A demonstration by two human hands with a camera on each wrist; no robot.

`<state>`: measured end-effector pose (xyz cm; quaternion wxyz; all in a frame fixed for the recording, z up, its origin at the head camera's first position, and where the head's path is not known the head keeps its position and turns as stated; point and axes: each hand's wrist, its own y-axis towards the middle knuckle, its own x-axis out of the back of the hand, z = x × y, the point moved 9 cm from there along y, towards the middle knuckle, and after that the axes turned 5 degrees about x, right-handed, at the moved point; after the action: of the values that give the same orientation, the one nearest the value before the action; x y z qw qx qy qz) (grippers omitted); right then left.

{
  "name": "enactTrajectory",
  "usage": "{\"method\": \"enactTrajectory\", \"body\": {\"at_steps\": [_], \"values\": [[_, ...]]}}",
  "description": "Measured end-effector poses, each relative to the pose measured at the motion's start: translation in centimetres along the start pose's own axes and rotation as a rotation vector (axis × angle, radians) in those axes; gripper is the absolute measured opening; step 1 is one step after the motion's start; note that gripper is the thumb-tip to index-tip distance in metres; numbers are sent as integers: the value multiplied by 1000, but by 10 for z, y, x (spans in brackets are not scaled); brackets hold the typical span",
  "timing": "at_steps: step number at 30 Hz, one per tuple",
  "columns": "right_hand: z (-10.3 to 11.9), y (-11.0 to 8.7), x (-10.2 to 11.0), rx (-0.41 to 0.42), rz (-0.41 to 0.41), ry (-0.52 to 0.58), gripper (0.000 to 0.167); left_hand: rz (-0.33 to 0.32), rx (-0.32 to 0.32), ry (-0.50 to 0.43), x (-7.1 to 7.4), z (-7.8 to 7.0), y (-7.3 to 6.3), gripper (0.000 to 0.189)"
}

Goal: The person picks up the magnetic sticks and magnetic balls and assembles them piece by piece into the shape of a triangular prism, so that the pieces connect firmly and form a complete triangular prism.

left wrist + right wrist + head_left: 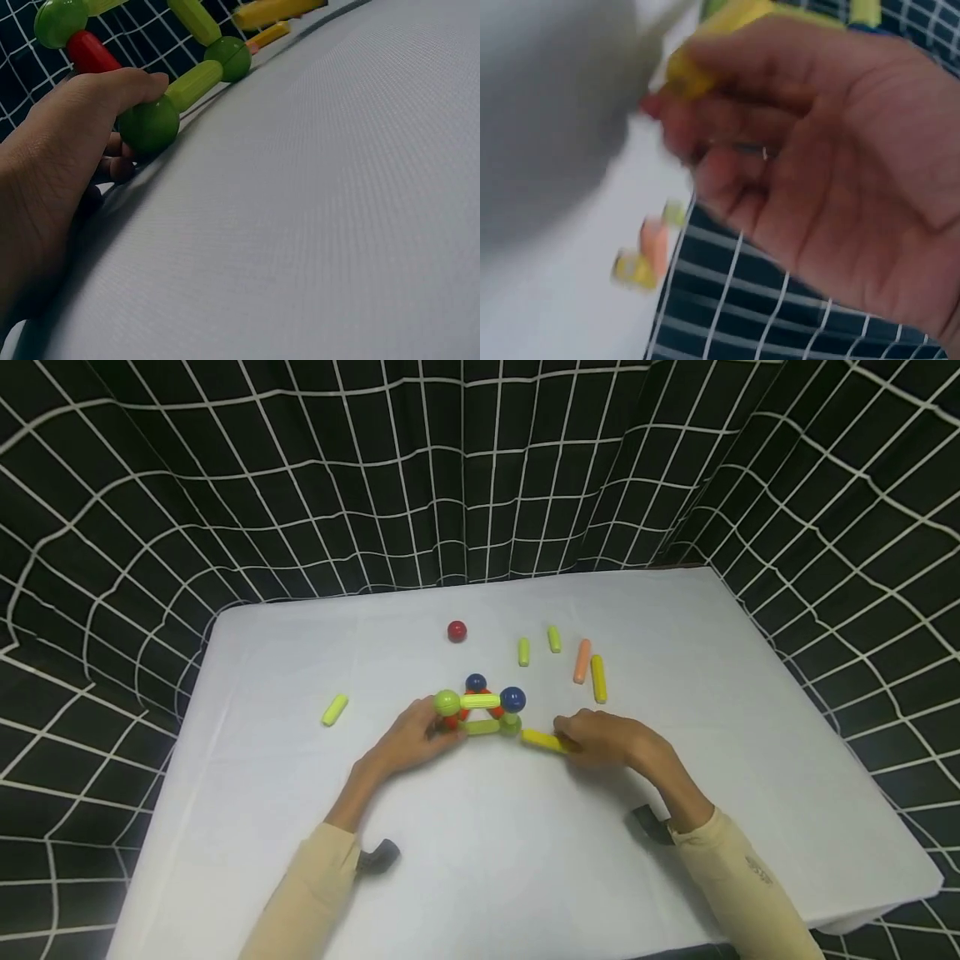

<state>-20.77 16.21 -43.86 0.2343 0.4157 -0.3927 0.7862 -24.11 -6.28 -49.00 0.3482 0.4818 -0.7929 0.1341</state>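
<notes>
My left hand (416,735) grips the left side of a toy frame of balls and rods. In the left wrist view its thumb lies on a green ball (148,124) beside a red rod (91,52). The frame has lime rods (480,701), blue balls (513,699) and a green ball (510,724) at its near right corner. Between thumb and fingers, my right hand (603,739) pinches a yellow rod (542,741). The rod's free end points at that corner ball, close to it. The right wrist view is blurred, with the yellow rod (724,30) partly covered.
Beyond the frame lies a red ball (457,631). Two short lime rods (523,652), an orange rod (582,662) and another yellow rod (598,678) lie at the back right. One lime rod (335,710) is left of my left hand. Dark netting (465,468) surrounds the white table (480,860).
</notes>
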Motion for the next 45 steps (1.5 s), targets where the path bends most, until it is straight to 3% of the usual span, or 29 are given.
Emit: {"method": "enactTrajectory", "body": {"at_steps": [5,9,13,17,25,31,35,40,43,45], "values": [[51,9,5,205,-157,84,22,-29,-41,34,3,-2,-1,30],[76,20,8,262,-293,15,18,-46,-69,37,2,-4,0,35],[82,25,7,231,-384,-41,10,-28,-67,30,-2,-6,0,36],[81,26,5,145,-433,-109,14,-30,-71,53,-2,-7,-1,35],[82,31,5,44,-524,-375,17,-36,-91,92,-2,-4,-1,39],[75,35,3,-20,-482,-400,20,-26,-98,90,-2,-6,0,39],[74,30,6,9,-468,-357,18,-24,-85,70,-1,-7,0,34],[64,15,9,83,-284,-62,26,-42,-54,-8,-2,-2,3,29],[51,6,9,122,-169,122,15,-113,9,-55,3,5,6,25],[41,5,12,140,-173,183,11,-178,57,-67,9,9,7,25]]}}
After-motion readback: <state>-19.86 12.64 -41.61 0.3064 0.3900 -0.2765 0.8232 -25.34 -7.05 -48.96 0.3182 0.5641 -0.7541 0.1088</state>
